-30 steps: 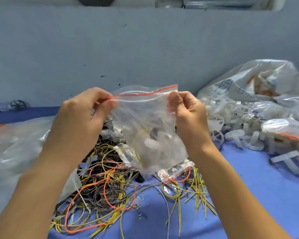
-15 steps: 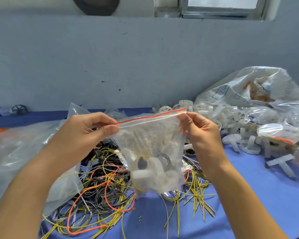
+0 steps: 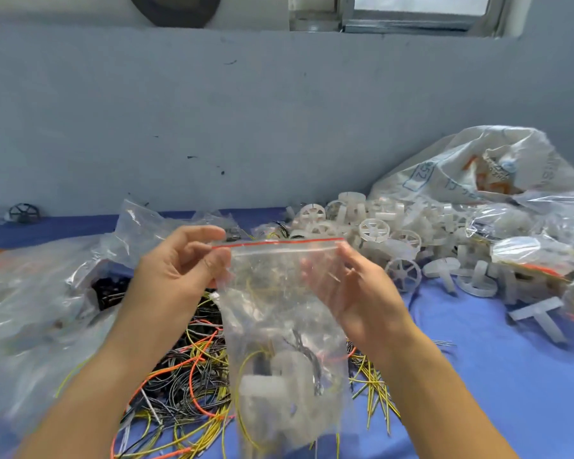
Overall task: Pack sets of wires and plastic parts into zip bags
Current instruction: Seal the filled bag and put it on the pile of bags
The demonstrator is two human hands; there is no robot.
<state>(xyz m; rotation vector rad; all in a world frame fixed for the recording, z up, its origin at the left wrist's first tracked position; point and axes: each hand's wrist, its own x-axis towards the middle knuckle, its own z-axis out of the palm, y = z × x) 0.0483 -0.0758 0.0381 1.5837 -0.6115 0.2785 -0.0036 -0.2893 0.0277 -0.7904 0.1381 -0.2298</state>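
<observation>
A clear zip bag point(image 3: 279, 313) with a red strip along its top hangs in front of me. White plastic parts point(image 3: 275, 389) and a few thin wires sit in its bottom. My left hand point(image 3: 176, 276) pinches the bag's top left corner between thumb and forefinger. My right hand point(image 3: 368, 293) is at the bag's upper right edge. Its fingers lie straight and spread behind the film, and its thumb tip is near the top right corner. A tangle of loose yellow, orange and black wires point(image 3: 186, 376) lies under the bag on the blue table point(image 3: 478, 376).
A heap of white plastic wheels and T-shaped parts point(image 3: 378, 230) lies at the back right, with one T part point(image 3: 540, 316) apart from it. Filled clear bags point(image 3: 527, 256) and a white sack point(image 3: 478, 167) are at the far right. Large crumpled clear plastic point(image 3: 30, 293) covers the left.
Both hands lowered the bag from near my face and drew its top edge level and taut. My right hand's fingers went from pinching the top right corner to lying straight behind the bag.
</observation>
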